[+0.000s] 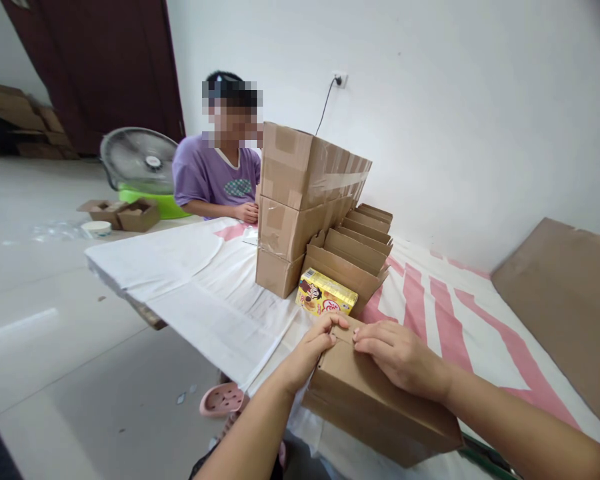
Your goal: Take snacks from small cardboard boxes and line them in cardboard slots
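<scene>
A brown cardboard box point(380, 407) lies closed at the table's near edge, between my arms. My left hand point(313, 347) grips its far left corner, thumb and fingers bent over the edge by the flap. On the top face, the bent fingers of my right hand point(403, 353) press together at the flap's seam, close to the left fingertips. Just beyond the box stands a yellow printed snack carton point(326, 293), touched by neither hand. Behind that carton, several open cardboard boxes point(357, 250) stand in a row.
A tall wall of taped boxes point(285, 213) rises mid-table on a white and pink cloth point(215, 320). Behind it sits a person in a purple shirt point(195, 167). A fan point(140, 160) and small open boxes point(137, 215) are on the floor; a large cardboard sheet point(565, 313) is at right.
</scene>
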Available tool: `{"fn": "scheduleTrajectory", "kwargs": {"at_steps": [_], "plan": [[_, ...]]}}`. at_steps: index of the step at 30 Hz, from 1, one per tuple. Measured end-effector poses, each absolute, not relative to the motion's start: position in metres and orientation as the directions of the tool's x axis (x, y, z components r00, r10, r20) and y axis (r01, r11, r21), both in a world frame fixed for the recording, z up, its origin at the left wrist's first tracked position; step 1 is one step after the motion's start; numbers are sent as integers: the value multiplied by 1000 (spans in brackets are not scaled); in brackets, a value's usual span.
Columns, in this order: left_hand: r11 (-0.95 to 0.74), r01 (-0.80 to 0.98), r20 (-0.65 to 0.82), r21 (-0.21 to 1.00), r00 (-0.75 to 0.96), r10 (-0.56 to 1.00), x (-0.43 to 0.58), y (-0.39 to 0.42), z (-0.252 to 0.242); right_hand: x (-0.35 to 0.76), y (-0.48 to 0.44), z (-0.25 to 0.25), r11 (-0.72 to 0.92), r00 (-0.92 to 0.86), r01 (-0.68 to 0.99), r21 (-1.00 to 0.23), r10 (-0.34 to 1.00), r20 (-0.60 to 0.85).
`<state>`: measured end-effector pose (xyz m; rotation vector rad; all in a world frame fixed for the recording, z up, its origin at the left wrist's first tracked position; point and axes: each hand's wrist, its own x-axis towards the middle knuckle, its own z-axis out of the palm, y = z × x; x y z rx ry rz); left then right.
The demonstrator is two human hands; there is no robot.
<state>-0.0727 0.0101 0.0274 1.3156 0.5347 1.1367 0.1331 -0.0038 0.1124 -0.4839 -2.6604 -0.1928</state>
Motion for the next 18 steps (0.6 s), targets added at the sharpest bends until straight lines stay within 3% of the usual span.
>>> {"fn": "scheduleTrajectory", "kwargs": {"at_steps": [6, 11, 14, 18], "plan": [[-153, -338, 294, 929, 418, 859, -73, 8, 31, 133, -4, 109, 949, -878, 306, 81, 248, 410], [-94, -289, 214, 953, 419, 882, -75, 5, 33, 138, -7, 104, 923, -839, 376, 81, 302, 453], [-102, -318, 240, 943, 432, 870, -74, 5, 33, 137, -7, 105, 912, -809, 406, 53, 332, 486], [-161, -309, 283, 937, 404, 870, -73, 7, 32, 134, -3, 107, 951, -871, 304, 56, 253, 421]]}}
